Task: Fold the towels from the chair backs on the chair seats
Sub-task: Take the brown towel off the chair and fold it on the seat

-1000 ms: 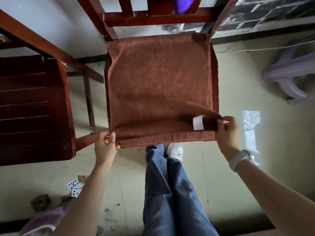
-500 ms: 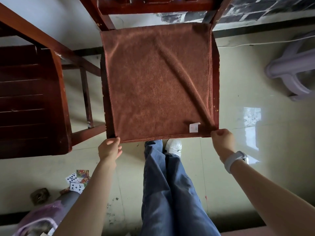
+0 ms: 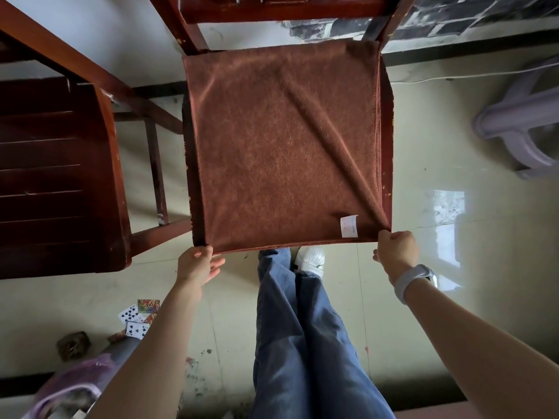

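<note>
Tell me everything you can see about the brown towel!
The towel is rusty brown and fuzzy, like soft microfibre, with stitched edges. It lies spread out, square, over the chair seat, covering nearly all of it. A small white tag sits near its front right corner. A long diagonal crease runs from the middle to that corner, where the right hand pinches it. The left hand holds the front left corner.
</note>
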Demonstrator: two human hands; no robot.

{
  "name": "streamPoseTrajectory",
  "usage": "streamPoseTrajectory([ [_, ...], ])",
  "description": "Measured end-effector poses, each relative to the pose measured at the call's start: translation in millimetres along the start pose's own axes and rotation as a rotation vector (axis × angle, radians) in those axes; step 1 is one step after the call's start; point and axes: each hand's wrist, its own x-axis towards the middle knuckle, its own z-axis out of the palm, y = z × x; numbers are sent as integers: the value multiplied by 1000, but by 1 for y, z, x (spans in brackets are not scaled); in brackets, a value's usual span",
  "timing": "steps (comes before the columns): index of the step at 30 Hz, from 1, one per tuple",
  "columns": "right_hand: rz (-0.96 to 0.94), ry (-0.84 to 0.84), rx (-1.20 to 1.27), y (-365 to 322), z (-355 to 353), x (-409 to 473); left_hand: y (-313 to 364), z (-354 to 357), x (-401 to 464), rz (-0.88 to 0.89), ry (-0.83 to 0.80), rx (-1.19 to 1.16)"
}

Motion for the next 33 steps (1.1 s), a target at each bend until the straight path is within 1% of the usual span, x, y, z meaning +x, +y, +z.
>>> streamPoseTrajectory([
  [3, 45, -36, 40, 2, -1, 1, -1, 0, -1, -18, -22, -5],
  [8, 164, -83, 294, 2, -2, 2, -2, -5, -4, 34, 2, -32],
  [12, 108, -75, 343, 3, -2, -1, -2, -7, -10, 102, 6, -80],
  [14, 42, -46, 363, 2, -5, -5, 0, -10, -16, 147, 11, -101],
  [17, -135, -22, 370, -2, -18, -14, 7, -15, -27, 251, -2, -102],
  [20, -263, -63, 365, -13, -37, -26, 23, -21, -47, 372, -53, -99],
  [24, -421, -126, 337, -38, -72, -44, 56, -35, -86, 481, -110, -122],
  [26, -490, -153, 318, -55, -92, -53, 78, -45, -109, 541, -159, -68],
  [27, -538, -152, 290, -63, -102, -58, 89, -51, -120, 587, -166, 19],
  [28, -601, -132, 245, -72, -112, -64, 100, -56, -133, 636, -153, 117],
  [30, -745, -38, 166, -90, -133, -78, 120, -65, -155, 735, -97, 247],
  [33, -896, 108, 117, -115, -166, -100, 143, -79, -182, 892, 22, 326],
])
